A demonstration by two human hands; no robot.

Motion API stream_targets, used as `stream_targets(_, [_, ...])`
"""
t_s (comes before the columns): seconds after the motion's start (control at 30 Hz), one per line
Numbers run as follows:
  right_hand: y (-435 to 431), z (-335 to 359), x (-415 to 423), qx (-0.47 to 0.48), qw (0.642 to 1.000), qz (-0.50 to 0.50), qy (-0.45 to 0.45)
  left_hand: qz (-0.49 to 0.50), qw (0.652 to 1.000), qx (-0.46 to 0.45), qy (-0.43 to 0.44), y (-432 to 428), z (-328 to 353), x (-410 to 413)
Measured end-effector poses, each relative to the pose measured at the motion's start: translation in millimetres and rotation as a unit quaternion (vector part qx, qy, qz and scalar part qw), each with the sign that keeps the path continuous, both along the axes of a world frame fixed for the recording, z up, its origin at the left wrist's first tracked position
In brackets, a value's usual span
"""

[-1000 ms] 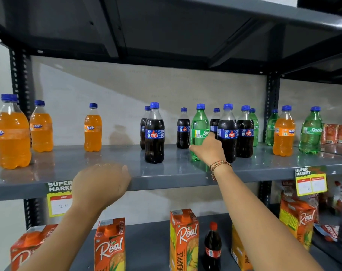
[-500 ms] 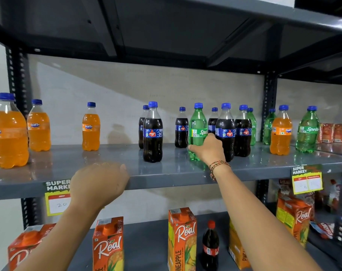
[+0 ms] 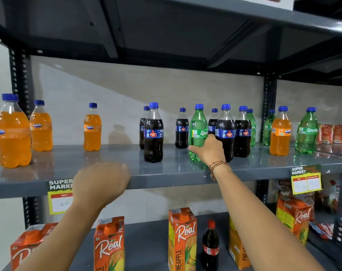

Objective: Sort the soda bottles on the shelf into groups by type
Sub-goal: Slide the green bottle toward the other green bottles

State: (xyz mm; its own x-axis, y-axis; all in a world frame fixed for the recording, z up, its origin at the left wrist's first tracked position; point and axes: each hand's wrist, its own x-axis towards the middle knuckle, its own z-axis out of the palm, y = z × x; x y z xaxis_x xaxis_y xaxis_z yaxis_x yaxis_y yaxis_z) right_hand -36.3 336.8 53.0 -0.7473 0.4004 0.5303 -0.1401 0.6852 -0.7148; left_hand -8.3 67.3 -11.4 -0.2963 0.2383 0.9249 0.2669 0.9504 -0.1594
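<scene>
On the grey shelf (image 3: 170, 174) stand three orange Fanta bottles (image 3: 92, 128) at the left, several dark cola bottles (image 3: 153, 134) in the middle and green Sprite bottles (image 3: 306, 132) at the right, with one more Fanta bottle (image 3: 280, 133) among them. My right hand (image 3: 210, 150) is wrapped around the lower body of a green Sprite bottle (image 3: 197, 126) that stands between the colas. My left hand (image 3: 100, 181) rests over the shelf's front edge, fingers curled, holding nothing that I can see.
The lower shelf holds Real juice cartons (image 3: 182, 237) and a small red-capped cola bottle (image 3: 210, 245). Price tags (image 3: 306, 179) hang on the shelf edge. Red snack packets (image 3: 334, 133) lie at the far right. Another shelf board is close overhead.
My right hand has closed more firmly around the Sprite bottle's base. The left hand stays on the shelf edge. The view shifted slightly.
</scene>
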Motion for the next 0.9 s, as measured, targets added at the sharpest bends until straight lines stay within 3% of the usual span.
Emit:
stream_targets(0.3, [-1.4, 0.2, 3.9, 0.001, 1.000, 0.000, 0.007, -0.004, 1.000, -0.008, 0.006, -0.8, -0.4, -1.1])
stream_targets(0.57, [2.7, 0.7, 36.2, -0.025, 0.986, 0.040, 0.157, -0.005, 1.000, -0.007, -0.009, 7.4, 2.5, -2.7])
stream_targets(0.9, [83.9, -0.1, 71.5, -0.038, 0.968, -0.052, 0.244, -0.053, 0.998, -0.039, -0.009, 113.5, 4.5, 4.6])
